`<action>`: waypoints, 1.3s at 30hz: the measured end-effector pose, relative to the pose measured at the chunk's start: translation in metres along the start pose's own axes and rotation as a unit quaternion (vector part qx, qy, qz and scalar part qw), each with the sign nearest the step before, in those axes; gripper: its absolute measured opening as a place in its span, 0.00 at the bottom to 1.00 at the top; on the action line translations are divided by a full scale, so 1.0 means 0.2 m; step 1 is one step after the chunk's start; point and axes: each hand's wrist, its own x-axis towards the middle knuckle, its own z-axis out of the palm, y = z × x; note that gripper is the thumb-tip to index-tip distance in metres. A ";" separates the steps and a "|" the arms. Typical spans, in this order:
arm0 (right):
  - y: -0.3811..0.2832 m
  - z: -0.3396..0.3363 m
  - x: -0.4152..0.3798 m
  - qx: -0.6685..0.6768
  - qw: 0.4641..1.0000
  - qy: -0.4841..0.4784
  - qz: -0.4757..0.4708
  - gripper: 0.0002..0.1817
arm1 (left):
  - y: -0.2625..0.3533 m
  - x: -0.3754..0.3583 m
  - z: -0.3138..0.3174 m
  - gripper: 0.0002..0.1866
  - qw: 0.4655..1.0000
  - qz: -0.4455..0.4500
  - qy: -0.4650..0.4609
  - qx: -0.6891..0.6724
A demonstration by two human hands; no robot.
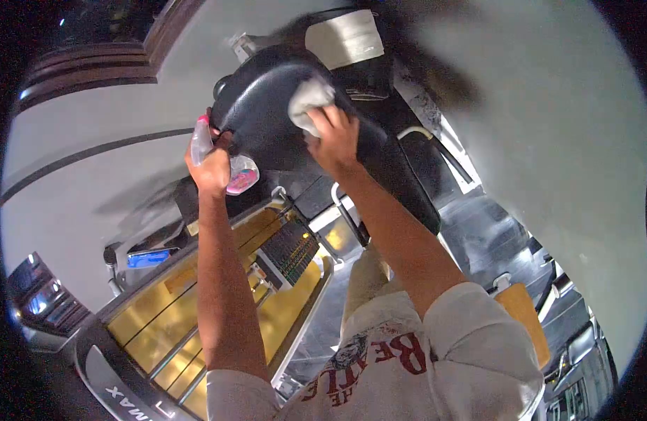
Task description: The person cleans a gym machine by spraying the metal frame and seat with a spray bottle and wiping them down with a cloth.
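My right hand (335, 144) is closed on a crumpled white cloth (310, 105), which it presses against the black padded surface (264, 98) of a piece of equipment. The cloth is slightly blurred. To the left, my left hand (212, 165) grips a clear spray bottle (242, 175) with a pink nozzle and a pink label, beside the left edge of the same padding. Part of the bottle is hidden behind the fingers.
A light sheet or towel (344, 38) lies on a dark object beyond the padding. Below my left hand is a machine with a yellow panel (155, 319) and a weight stack (290, 254). A blue object (148, 259) is at the left, an orange-brown pad (523, 323) at the lower right.
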 end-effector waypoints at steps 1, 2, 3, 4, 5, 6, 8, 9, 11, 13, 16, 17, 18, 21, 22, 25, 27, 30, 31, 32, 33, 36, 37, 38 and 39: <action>0.01 -0.01 -0.03 -0.008 1.000 -0.004 0.028 0.27 | 0.02 -0.01 0.00 0.29 1.000 -0.002 -0.005 0.015; 0.03 0.00 -0.04 -0.001 0.999 -0.011 0.042 0.26 | 0.05 -0.01 0.00 0.27 0.999 -0.004 -0.010 0.031; 0.04 0.01 -0.07 0.005 0.998 -0.021 0.058 0.25 | 0.07 -0.02 0.00 0.28 1.000 -0.018 -0.006 0.022; 0.02 -0.01 -0.08 0.011 0.997 -0.031 0.074 0.24 | 0.08 -0.02 0.00 0.30 0.999 -0.032 -0.003 0.013; 0.01 -0.01 -0.07 0.038 0.998 -0.006 0.056 0.23 | 0.08 -0.02 0.00 0.31 0.999 -0.043 -0.001 0.005; -0.01 0.00 -0.04 0.065 0.997 0.020 0.036 0.23 | 0.07 -0.02 0.01 0.31 1.000 -0.026 0.001 0.012; -0.11 -0.03 0.06 0.128 0.990 0.058 0.005 0.23 | 0.02 -0.01 0.00 0.31 1.000 0.007 0.007 0.029; -0.19 -0.04 0.11 0.154 0.982 0.107 -0.017 0.24 | 0.02 -0.01 0.00 0.31 1.000 -0.008 0.004 0.007; -0.31 -0.12 0.20 0.135 0.988 0.072 -0.014 0.25 | 0.04 -0.03 0.00 0.31 0.999 -0.042 -0.006 -0.034; -0.29 -0.07 0.18 0.106 0.992 0.072 0.010 0.28 | 0.05 -0.03 -0.01 0.31 0.999 -0.033 -0.008 0.002; -0.04 0.09 -0.05 0.058 0.996 0.046 0.059 0.32 | 0.05 -0.02 -0.01 0.31 0.998 0.003 -0.012 0.056; 0.06 0.12 -0.16 0.044 0.997 0.028 0.063 0.35 | 0.05 -0.02 -0.02 0.31 0.997 0.016 -0.013 0.076; 0.10 0.11 -0.26 0.019 0.987 -0.022 0.158 0.37 | 0.06 -0.02 -0.02 0.26 0.998 0.009 -0.005 0.062; 0.33 0.23 -0.54 0.108 0.959 0.028 0.262 0.32 | 0.05 -0.03 -0.04 0.30 0.998 -0.023 -0.015 0.051; 0.34 0.27 -0.53 0.111 0.954 0.043 0.275 0.30 | 0.01 -0.02 -0.03 0.25 0.999 -0.010 0.002 0.034; 0.09 0.20 -0.39 0.107 0.959 0.079 0.250 0.22 | 0.04 -0.02 -0.04 0.16 0.999 -0.008 0.010 0.041; -0.05 0.19 -0.25 0.095 0.970 0.080 0.211 0.21 | 0.06 -0.03 -0.04 0.11 0.999 -0.002 0.013 0.050; -0.30 0.14 -0.03 0.181 0.967 0.108 0.145 0.20 | 0.00 -0.02 -0.03 0.10 1.000 -0.012 0.014 -0.009; -0.37 0.13 0.03 0.189 0.968 0.113 0.117 0.20 | 0.00 -0.01 -0.04 0.10 1.000 -0.011 0.019 0.000; -0.42 0.12 0.06 0.165 0.977 0.108 0.083 0.20 | 0.02 -0.02 -0.04 0.10 1.000 -0.010 0.024 0.010; -0.46 0.12 0.08 0.142 0.983 0.102 0.049 0.20 | 0.02 -0.02 -0.04 0.10 0.999 -0.011 0.030 0.020; -0.31 0.23 -0.13 0.027 0.996 0.064 0.057 0.24 | 0.00 -0.02 -0.05 0.10 0.999 0.006 0.017 0.048; -0.24 0.28 -0.23 -0.008 0.997 0.053 0.063 0.26 | -0.01 -0.01 -0.05 0.10 0.997 0.042 0.025 0.058; -0.19 0.29 -0.32 0.000 0.994 0.023 0.110 0.27 | -0.02 0.00 -0.04 0.10 0.994 0.079 0.034 0.068; -0.15 0.31 -0.42 0.008 0.987 -0.010 0.159 0.28 | -0.04 -0.01 -0.04 0.10 0.990 0.112 0.041 0.079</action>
